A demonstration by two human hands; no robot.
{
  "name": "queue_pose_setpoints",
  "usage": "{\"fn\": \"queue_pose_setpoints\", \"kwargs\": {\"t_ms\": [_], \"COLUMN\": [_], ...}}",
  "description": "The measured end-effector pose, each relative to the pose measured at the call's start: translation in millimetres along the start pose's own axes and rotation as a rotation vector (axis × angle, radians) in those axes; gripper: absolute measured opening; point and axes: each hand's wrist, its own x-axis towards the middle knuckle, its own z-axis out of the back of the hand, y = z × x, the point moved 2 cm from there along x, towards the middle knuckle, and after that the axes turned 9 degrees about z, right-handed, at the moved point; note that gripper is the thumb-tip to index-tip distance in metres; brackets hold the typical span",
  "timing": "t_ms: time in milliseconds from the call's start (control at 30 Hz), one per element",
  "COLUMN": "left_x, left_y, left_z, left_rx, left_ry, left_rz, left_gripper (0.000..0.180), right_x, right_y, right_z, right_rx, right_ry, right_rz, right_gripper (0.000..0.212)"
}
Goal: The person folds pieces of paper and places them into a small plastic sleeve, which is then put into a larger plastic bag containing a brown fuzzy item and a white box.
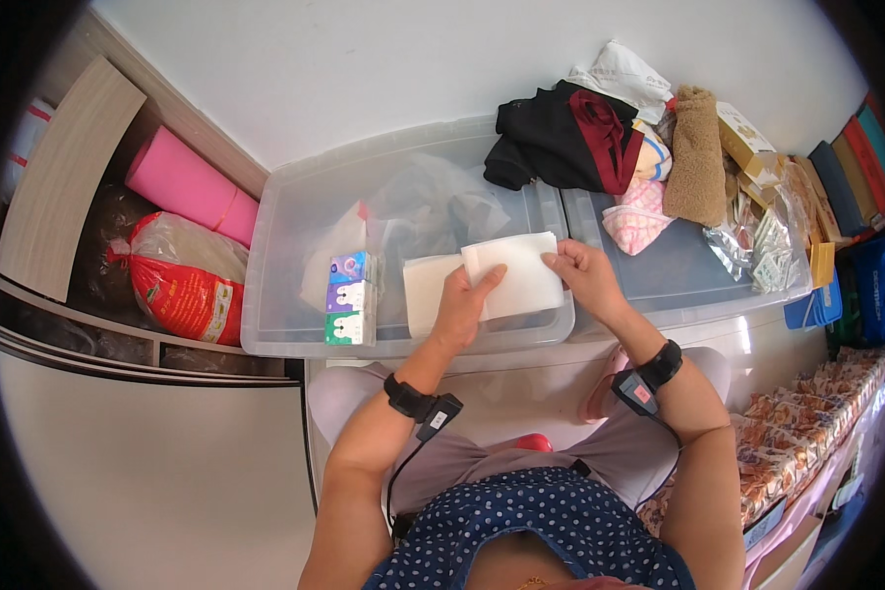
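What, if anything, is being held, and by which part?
White paper: the left hand at its left side, the right hand near its upper right corner.

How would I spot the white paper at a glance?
Find the left bin by the wall. Over its near right part, the left hand and right hand hold the white paper. It looks whiter than the cream paper on its left.

Cabinet (69, 187): left of left bin (305, 206), sack (192, 285) inside
Left bin: tissue packs (349, 300) on it, left of paper (526, 265)
Right bin (639, 280): towel (696, 157) on top
Garment (551, 143): astride both bins, left of towel
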Motion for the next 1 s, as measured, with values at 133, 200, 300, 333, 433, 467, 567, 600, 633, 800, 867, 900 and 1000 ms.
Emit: {"fn": "queue_pose_setpoints", "kwargs": {"t_ms": [133,200,300,333,433,467,567,600,633,800,867,900,1000], "left_x": [1.1,2.5,3.2,3.3,4.2,3.6,0.5,-1.2,-2.0,-0.6,-2.3,-5.6,-8.0], "left_y": [0.6,2.1,2.4,2.4,1.9,0.1,-4.4,-4.8,-4.5,-7.5,-10.4,-12.7,-12.4], "left_z": [2.0,3.7,5.1,5.0,3.0,1.3,-4.2,-5.8,-6.2,2.9,3.0,-0.7,-1.4], "left_rx": [0.035,0.073,0.153,0.197,0.194,0.194,0.109,0.086,0.062,0.313,0.487,0.595,0.722], "left_ry": [-0.012,-0.001,0.019,0.030,0.045,0.043,0.053,0.033,0.014,-0.050,-0.050,-0.019,0.028], "left_rz": [-0.025,-0.038,-0.049,-0.049,-0.080,-0.080,-0.058,-0.024,0.011,-0.082,-0.090,-0.067,-0.038], "left_gripper": [0.028,0.029,0.030,0.030,0.031,0.031,0.031,0.031,0.032,0.029,0.028,0.027,0.026], "right_x": [0.9,1.1,2.3,3.0,3.7,3.9,3.6,3.2,2.8,4.8,3.5,2.5,1.4], "right_y": [0.5,0.2,3.7,0.5,-8.2,-7.5,1.2,4.2,2.9,3.1,10.4,12.2,3.2], "right_z": [0.9,-1.2,0.6,2.1,5.2,4.8,2.9,3.2,3.9,2.6,5.9,6.0,-0.1], "right_rx": [0.009,0.110,0.204,0.203,0.135,0.169,0.245,0.287,0.287,-0.025,-0.051,-0.077,0.014], "right_ry": [0.044,-0.027,0.008,0.008,0.029,-0.035,-0.139,-0.180,-0.179,-0.087,0.015,0.116,0.256], "right_rz": [-0.011,0.058,0.058,0.058,0.048,0.041,0.021,0.007,0.007,0.198,0.142,0.086,0.099], "right_gripper": [0.019,0.023,0.026,0.026,0.023,0.020,0.017,0.017,0.017,0.030,0.030,0.030,0.023]}}
